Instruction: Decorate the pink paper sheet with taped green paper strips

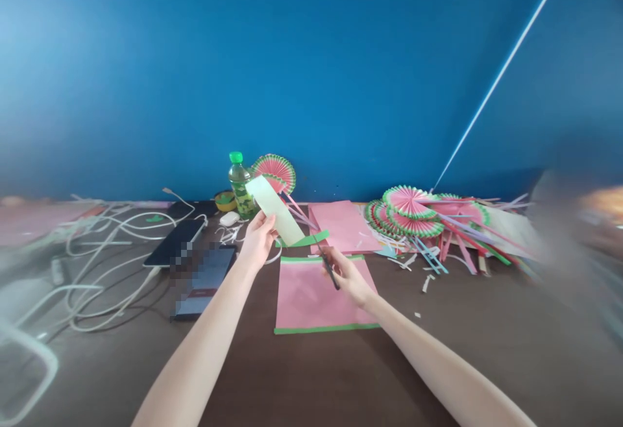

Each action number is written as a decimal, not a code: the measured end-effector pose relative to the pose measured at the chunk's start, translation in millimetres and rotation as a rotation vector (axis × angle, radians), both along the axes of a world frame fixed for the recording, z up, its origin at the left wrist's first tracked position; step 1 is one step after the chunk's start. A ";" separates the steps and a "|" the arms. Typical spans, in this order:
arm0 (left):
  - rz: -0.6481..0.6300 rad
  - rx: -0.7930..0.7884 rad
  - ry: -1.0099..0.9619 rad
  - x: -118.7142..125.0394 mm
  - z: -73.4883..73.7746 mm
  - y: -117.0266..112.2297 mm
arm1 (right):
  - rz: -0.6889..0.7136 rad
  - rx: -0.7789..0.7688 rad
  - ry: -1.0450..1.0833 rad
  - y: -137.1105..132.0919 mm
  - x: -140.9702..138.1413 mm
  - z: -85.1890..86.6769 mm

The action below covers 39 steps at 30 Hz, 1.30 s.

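Observation:
A pale paper strip (275, 207), whitish on the side facing me, is pinched in the fingers of my left hand (259, 239), raised over the table. My right hand (348, 279) is closed around dark scissors (331, 272), their blades pointing up and left. At the blades, a narrow green piece (314, 239) lies along the lower end of the strip; whether it is fully severed I cannot tell. Flat beneath my hands is a pink sheet (324, 294) with green bands along its near and far edges.
Pink paper (341, 222) lies behind the sheet. Folded pink-and-green fans (413, 209) pile up on the right among sticks and scraps. A green-capped bottle (239, 183) stands behind my left hand. White cables (111, 271), a phone (176, 243) and a dark flat object (207, 281) occupy the left.

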<state>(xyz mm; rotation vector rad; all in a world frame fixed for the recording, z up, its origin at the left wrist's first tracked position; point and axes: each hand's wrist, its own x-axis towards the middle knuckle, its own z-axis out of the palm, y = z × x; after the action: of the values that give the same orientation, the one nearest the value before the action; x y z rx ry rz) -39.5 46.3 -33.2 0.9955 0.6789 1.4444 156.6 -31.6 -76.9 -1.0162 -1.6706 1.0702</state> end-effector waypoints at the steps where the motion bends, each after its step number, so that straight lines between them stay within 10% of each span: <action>1: 0.002 0.007 -0.005 0.1 0.4 -0.2 | -0.021 0.039 -0.017 -0.2 -1.2 -3.5; 39: -0.055 -0.019 0.055 13.7 1.4 -10.2 | -0.017 0.056 -0.094 1.1 -1.5 -15.8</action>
<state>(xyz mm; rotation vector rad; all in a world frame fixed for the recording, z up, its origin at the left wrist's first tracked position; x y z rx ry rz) -25.9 36.0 -31.7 1.0341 0.6986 1.3645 155.1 -30.5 -92.7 -1.0567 -1.7544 0.9721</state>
